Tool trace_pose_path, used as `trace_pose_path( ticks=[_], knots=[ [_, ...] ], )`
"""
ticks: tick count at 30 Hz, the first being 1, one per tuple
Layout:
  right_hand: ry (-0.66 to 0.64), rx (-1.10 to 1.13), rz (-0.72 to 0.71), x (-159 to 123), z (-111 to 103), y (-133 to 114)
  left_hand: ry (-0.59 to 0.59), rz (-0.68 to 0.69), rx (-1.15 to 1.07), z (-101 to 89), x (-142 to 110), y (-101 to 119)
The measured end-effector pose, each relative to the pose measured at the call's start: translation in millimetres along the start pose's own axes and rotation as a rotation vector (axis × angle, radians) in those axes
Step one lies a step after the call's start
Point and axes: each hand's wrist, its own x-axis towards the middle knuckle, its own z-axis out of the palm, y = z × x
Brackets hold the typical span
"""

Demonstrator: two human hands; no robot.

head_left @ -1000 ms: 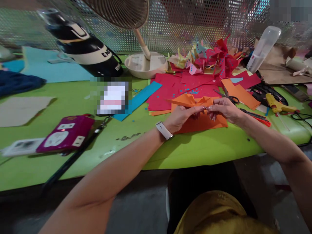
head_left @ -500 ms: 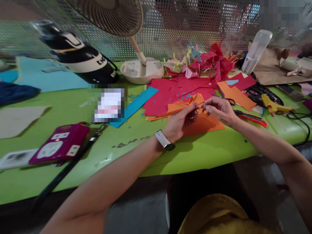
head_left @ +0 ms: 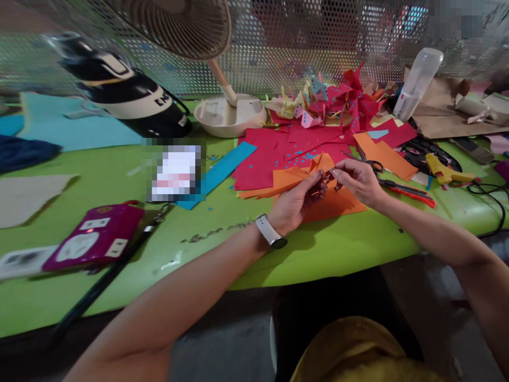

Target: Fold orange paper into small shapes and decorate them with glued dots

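My left hand (head_left: 292, 208), wearing a white-banded watch (head_left: 270, 232) at the wrist, is closed around a folded piece of orange paper (head_left: 323, 161). Its thumb presses on the paper's near edge. My right hand (head_left: 361, 183) pinches the same piece on its right side, fingertips close to those of the left. The fingers hide most of the folds. Under both hands lies a flat orange sheet (head_left: 338, 206), with another orange strip (head_left: 284, 181) to the left. Red sheets (head_left: 260, 159) dotted with small blue paper bits lie behind.
Scissors (head_left: 376, 165), a red box cutter (head_left: 413, 194) and a yellow glue gun (head_left: 445, 168) lie right of my hands. Folded paper shapes (head_left: 350, 101) heap up behind. A fan (head_left: 230, 116), a black bottle (head_left: 139, 101), a blurred-out phone (head_left: 177, 172) and a purple case (head_left: 95, 236) are leftward.
My right fingertips have come slightly left, closer to the left hand, and now pinch the orange paper. The view has shifted a little.
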Motion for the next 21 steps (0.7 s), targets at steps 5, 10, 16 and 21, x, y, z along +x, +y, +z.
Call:
trace_pose_path(
  ticks=[5, 10, 16, 21],
  knots=[
    [0.052, -0.063, -0.067, 5.3, -14.7, -9.4, 0.023, 0.100, 0.040, -4.9, 4.4, 2.0],
    [0.210, -0.319, -0.043, 24.6, -55.2, -24.8, 0.038, 0.177, 0.076, -8.0, 10.9, 5.6],
    [-0.133, -1.196, 0.385, 30.4, -81.6, -41.1, 0.091, 0.213, 0.064, -9.5, 16.8, 5.5],
    [-0.281, -1.411, 0.519, 6.9, -96.7, -50.9, 0.117, 0.230, 0.103, -13.1, 20.5, 6.4]
  ],
)
